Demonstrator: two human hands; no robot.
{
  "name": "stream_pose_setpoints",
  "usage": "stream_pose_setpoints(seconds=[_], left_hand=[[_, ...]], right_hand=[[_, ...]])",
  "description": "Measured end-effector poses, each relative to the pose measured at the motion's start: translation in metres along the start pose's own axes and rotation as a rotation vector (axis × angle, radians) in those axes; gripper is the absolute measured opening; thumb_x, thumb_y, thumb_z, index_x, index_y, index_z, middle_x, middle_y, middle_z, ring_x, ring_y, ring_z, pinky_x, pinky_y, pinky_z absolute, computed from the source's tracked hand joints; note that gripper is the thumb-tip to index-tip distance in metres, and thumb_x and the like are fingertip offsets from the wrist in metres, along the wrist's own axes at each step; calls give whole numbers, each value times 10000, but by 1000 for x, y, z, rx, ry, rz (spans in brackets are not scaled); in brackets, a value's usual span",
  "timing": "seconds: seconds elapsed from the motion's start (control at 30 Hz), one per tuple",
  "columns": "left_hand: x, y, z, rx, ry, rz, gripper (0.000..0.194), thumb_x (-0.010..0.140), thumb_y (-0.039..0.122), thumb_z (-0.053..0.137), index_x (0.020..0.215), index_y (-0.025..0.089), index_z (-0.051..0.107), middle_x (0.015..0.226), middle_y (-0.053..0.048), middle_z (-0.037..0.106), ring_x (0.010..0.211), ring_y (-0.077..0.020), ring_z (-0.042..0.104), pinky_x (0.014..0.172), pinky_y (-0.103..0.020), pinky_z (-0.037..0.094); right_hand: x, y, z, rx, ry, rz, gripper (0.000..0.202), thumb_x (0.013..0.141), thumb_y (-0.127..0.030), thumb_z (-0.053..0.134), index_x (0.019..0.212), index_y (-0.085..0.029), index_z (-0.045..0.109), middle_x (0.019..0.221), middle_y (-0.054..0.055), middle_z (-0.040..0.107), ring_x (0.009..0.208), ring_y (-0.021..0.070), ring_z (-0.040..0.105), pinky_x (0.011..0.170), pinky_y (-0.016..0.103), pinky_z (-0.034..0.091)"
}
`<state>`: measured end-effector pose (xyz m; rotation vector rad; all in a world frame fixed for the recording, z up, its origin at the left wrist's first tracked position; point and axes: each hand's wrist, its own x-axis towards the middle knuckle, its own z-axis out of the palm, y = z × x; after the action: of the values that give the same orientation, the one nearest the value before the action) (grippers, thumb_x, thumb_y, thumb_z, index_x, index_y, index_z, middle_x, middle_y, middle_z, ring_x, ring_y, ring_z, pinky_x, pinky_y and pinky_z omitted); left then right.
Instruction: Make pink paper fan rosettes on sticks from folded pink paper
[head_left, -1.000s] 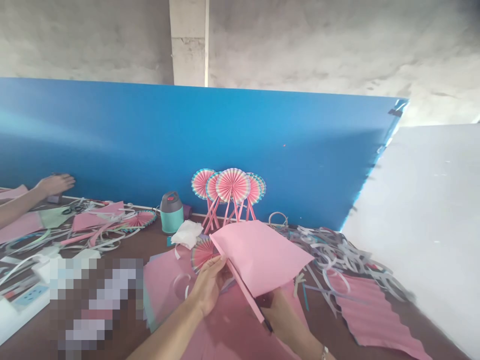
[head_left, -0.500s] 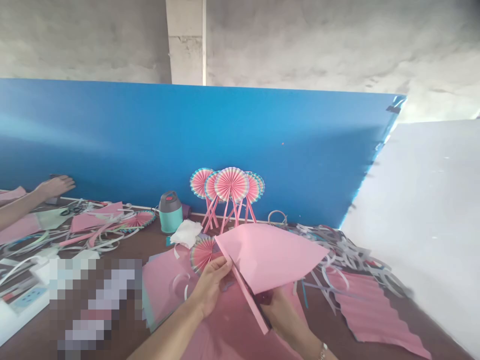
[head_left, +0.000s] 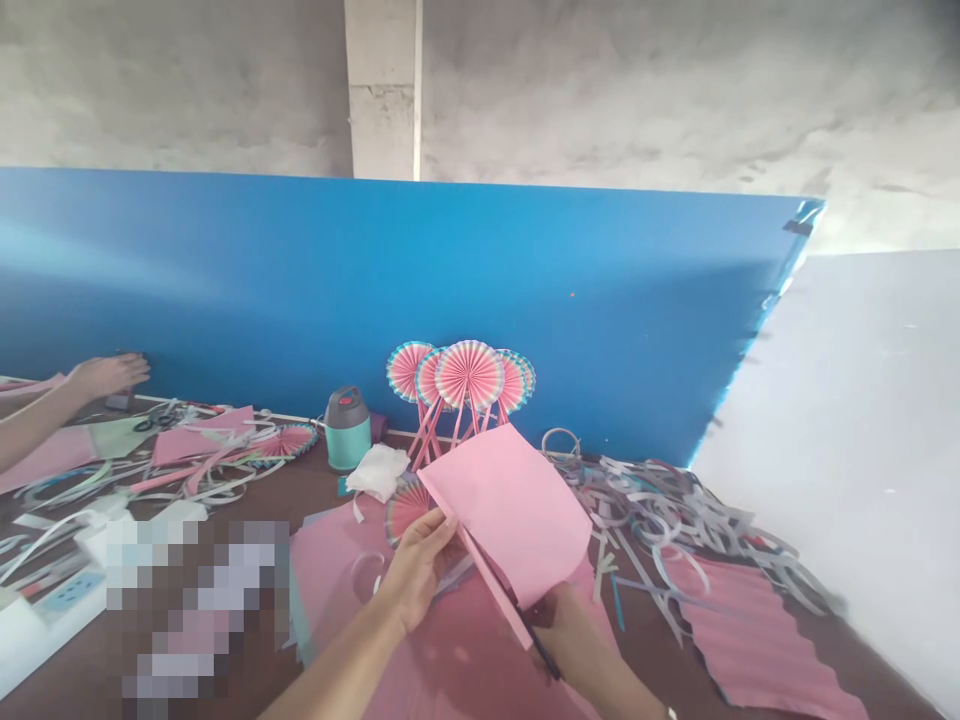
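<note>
My left hand (head_left: 417, 565) pinches the left edge of a pink paper sheet (head_left: 517, 510), thumb on top near the upper corner. A narrow strip (head_left: 491, 585) runs down along that edge, parted from the sheet by a slit at its lower part. My right hand (head_left: 570, 635) is closed around a pair of dark scissors (head_left: 541, 648) at the lower end of the slit; their handles are hidden by the sheet and fingers. Under my hands lies a stack of pink paper (head_left: 330, 570). A pleated paper fan (head_left: 405, 512) is partly covered behind my left hand.
Several finished round fans (head_left: 469, 375) lean against the blue partition (head_left: 637, 300). A teal-and-grey device (head_left: 348, 432) and white tissue (head_left: 379, 470) stand left of them. Paper strips (head_left: 660, 510) and a pleated pink sheet (head_left: 757, 630) lie right. Another person's hand (head_left: 112, 374) is far left.
The sheet's right corner has swung inward and the paper now stands more upright. My right hand has shifted slightly, and a dark scissor blade now shows beyond the strip's lower end.
</note>
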<state>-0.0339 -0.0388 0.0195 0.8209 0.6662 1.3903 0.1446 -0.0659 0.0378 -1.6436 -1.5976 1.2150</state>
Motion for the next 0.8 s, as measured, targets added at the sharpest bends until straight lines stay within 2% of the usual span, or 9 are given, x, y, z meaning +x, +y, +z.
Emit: stream_pose_setpoints(seconds=[0.17, 0.3, 0.37, 0.5, 0.67, 0.8], left_hand=[[-1, -1, 0, 14, 0, -7, 310, 711, 392, 688, 929, 172, 691, 830, -53, 687, 716, -145, 599, 769, -288, 465], [0, -6, -3, 68, 12, -14, 297, 712, 384, 689, 905, 158, 697, 798, -55, 678, 696, -139, 588, 747, -281, 462], [0, -8, -4, 83, 5, -12, 291, 729, 372, 675, 925, 158, 695, 806, -55, 677, 687, -132, 582, 741, -273, 459], [-1, -9, -4, 62, 9, -13, 294, 739, 372, 667, 949, 167, 691, 845, -57, 680, 726, -137, 588, 768, -278, 457], [0, -5, -3, 13, -6, -3, 283, 742, 367, 665, 946, 172, 689, 839, -56, 687, 723, -138, 598, 761, -277, 459], [0, -5, -3, 33, 17, -17, 294, 719, 379, 687, 926, 170, 693, 838, -55, 687, 727, -138, 599, 749, -263, 459]], right_hand=[[2, 3, 3, 113, -128, -88, 30, 562, -185, 562, 538, -168, 571, 413, -20, 545, 401, 126, 493, 365, 195, 325], [6, 10, 8, 177, -97, -63, 282, 563, -200, 538, 829, -149, 617, 608, 10, 657, 452, 150, 550, 350, 201, 356], [8, 13, 9, 204, -92, -59, 327, 569, -211, 531, 883, -145, 595, 664, 19, 673, 477, 160, 572, 347, 203, 363], [6, 12, 6, 217, -125, -109, 229, 556, -181, 557, 780, -158, 600, 647, 16, 674, 506, 159, 582, 362, 193, 352], [2, 3, 1, 157, -155, -64, 60, 547, -165, 595, 606, -160, 591, 491, -15, 600, 384, 112, 482, 364, 201, 335], [-2, -3, 1, 160, -134, -35, 67, 547, -181, 614, 610, -161, 615, 501, -16, 599, 372, 106, 466, 352, 204, 350]])
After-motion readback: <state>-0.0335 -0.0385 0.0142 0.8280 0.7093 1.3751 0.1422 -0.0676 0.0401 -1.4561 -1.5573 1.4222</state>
